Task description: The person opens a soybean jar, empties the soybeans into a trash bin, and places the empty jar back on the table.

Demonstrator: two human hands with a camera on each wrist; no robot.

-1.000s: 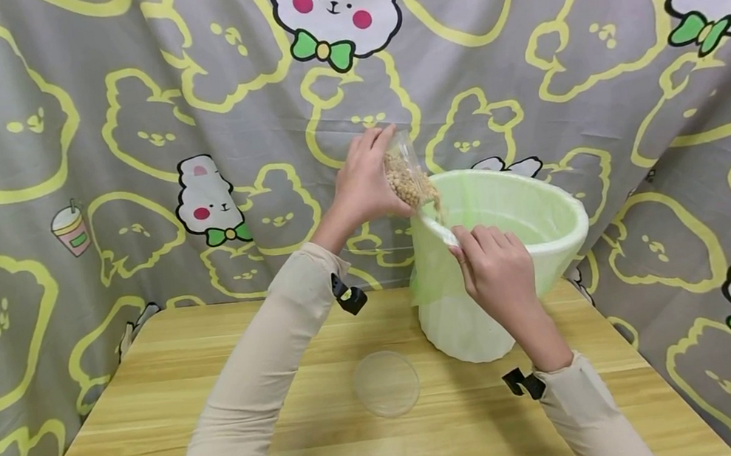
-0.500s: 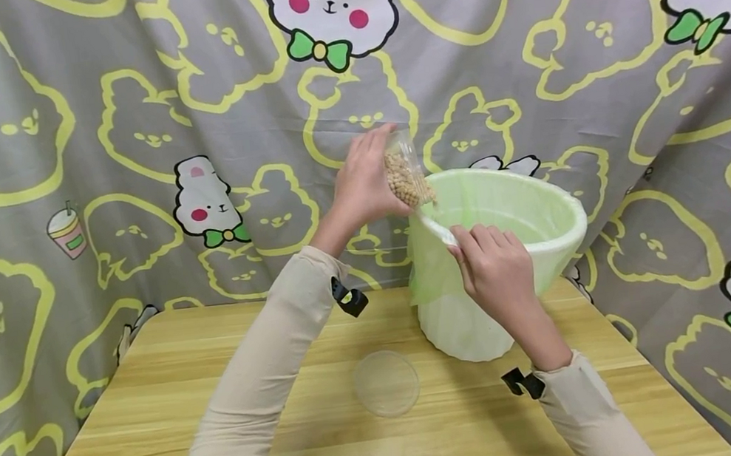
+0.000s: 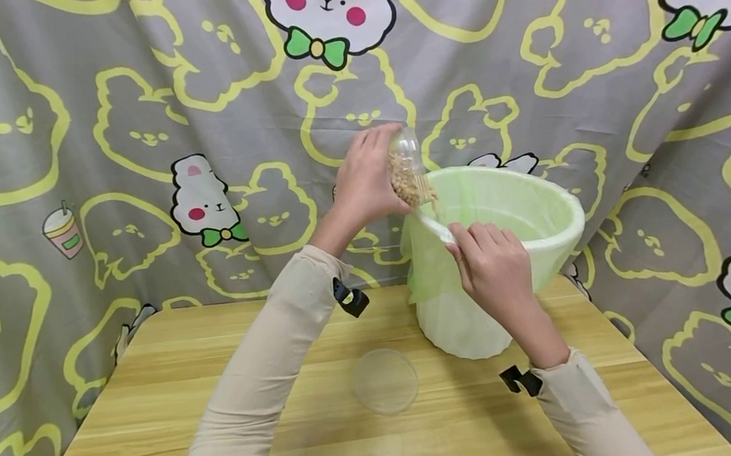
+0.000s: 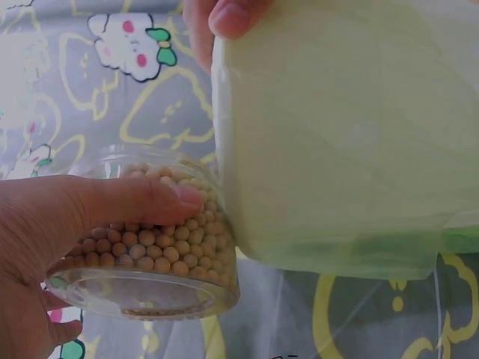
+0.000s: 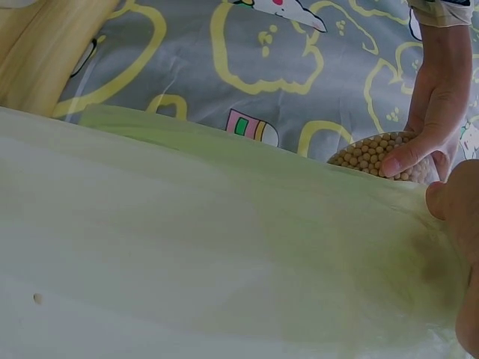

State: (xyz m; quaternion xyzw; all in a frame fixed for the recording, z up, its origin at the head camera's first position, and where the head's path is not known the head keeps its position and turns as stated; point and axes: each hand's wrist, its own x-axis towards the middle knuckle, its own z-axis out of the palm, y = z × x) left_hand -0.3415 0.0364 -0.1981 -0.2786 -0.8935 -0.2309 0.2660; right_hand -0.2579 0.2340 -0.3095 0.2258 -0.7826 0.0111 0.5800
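My left hand (image 3: 370, 175) grips a clear plastic jar (image 3: 404, 146), tipped on its side with its mouth at the left rim of a trash can (image 3: 461, 307). Small round beige beans (image 4: 172, 243) fill part of the jar, and some spill from its mouth into the can. A pale green bag (image 3: 537, 202) lines the white can and folds over its rim. With curled fingers, my right hand (image 3: 497, 266) holds the near rim through the bag. The left wrist view shows my left thumb pressed along the jar's side. In the right wrist view, the can's wall hides part of the jar.
A clear round lid (image 3: 385, 382) lies flat on the wooden table (image 3: 321, 441), in front of the can. Behind the table hangs a grey curtain (image 3: 158, 294) with cartoon prints.
Beans keep trickling out of the jar, and more clear wall shows above those inside. Jar and left hand have shifted very slightly; the right hand stays on the rim.
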